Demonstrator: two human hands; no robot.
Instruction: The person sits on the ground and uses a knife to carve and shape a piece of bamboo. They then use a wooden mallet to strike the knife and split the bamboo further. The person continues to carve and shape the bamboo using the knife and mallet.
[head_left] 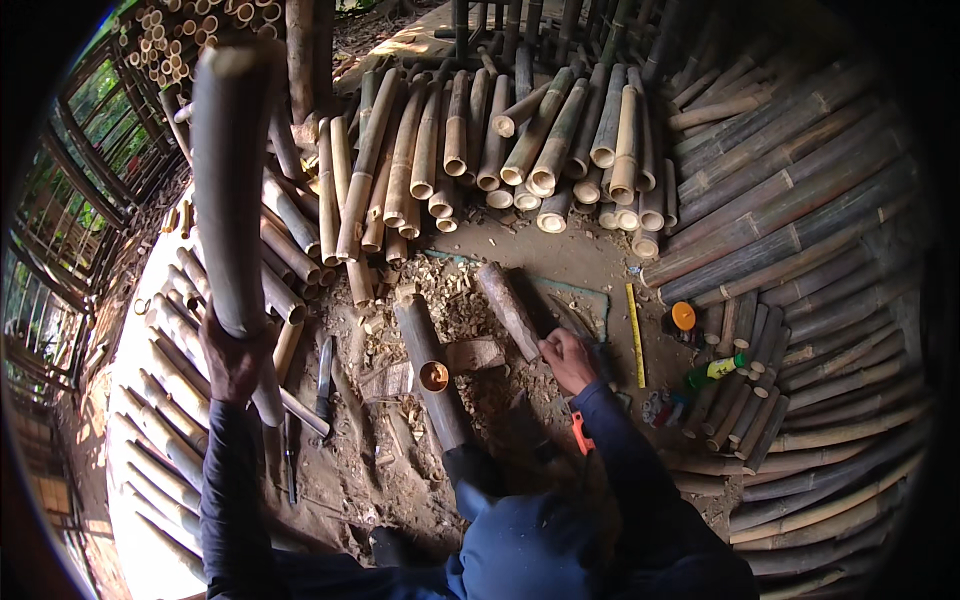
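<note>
My left hand (236, 358) is closed around the lower part of a thick, dark bamboo tube (232, 180), raised nearly upright at the left. My right hand (567, 362) has its fingers curled at the near end of a short, round, brown wooden club-like piece (508, 308), which slants away over the ground. Between my hands lies a bamboo length (418, 330) with a round cut hole (434, 376) in its side. Its near end reaches my dark-shod foot (472, 464). A flat wood block (474, 354) touches its right side.
Wood chips (455, 300) cover the ground ahead. A knife (325, 375) lies left, an orange-handled tool (582, 432) by my right forearm. Farther right are a yellow ruler (637, 335), an orange-topped container (683, 316) and a green bottle (714, 371). Bamboo stacks (480, 130) surround the spot.
</note>
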